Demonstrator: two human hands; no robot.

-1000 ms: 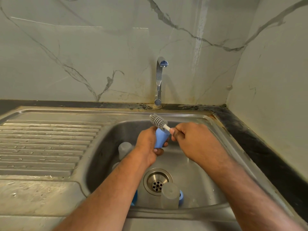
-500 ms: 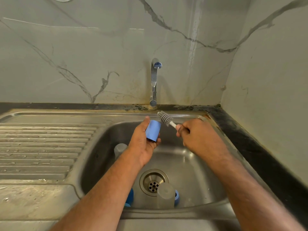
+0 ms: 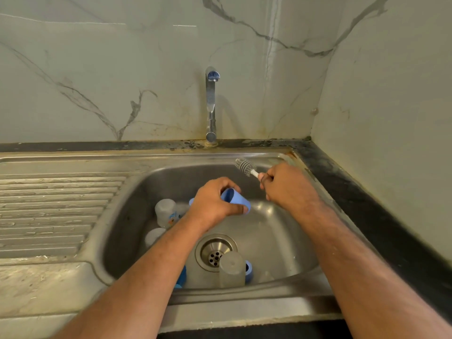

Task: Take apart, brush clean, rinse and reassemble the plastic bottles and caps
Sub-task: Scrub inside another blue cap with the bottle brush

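Hands both full: left hand (image 3: 215,206) grips one blue plastic cap (image 3: 236,199), right hand (image 3: 288,184) one grey-bristled bottle brush (image 3: 245,166); three translucent plastic bottles (image 3: 165,211) lie in the steel sink (image 3: 281,231)

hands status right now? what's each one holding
Left hand: closed around the blue cap.
Right hand: closed on the brush handle.

One brush (image 3: 245,166), one tap (image 3: 211,106), one drain (image 3: 215,252), three translucent bottles (image 3: 165,212) (image 3: 154,236) (image 3: 231,270), and at least three blue caps (image 3: 236,200) (image 3: 248,271) (image 3: 181,276) are visible.
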